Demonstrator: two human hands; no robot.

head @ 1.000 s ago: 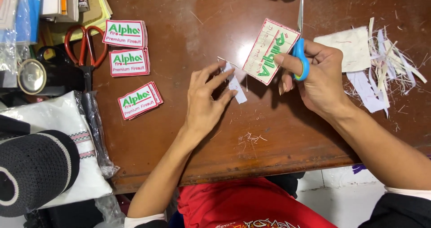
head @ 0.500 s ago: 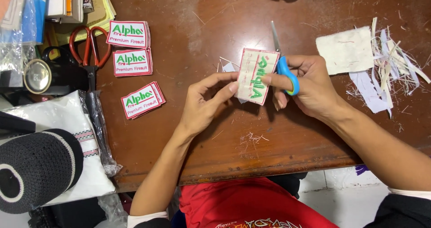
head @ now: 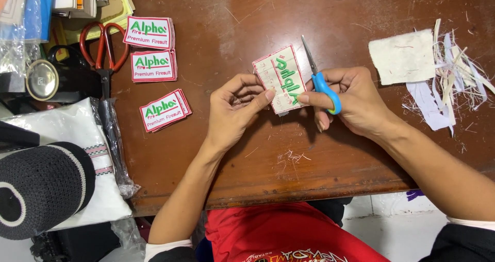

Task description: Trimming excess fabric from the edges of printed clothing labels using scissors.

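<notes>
Since the earlier frame the embroidered patch [head: 281, 79] has been turned more upright and is now pinched between both hands above the brown worktop [head: 232, 159], just above centre. The left hand [head: 234, 110] is closed on the patch's 7 o'clock edge; the right hand [head: 356, 104] is clamped on the blue-handled scissors [head: 319, 76], blades together, pointing toward 11 o'clock beside the patch. Three finished patches [head: 153, 66] and red-handled scissors [head: 105, 45] are laid at 10 o'clock, fabric scraps [head: 438, 81] at 2 o'clock.
</notes>
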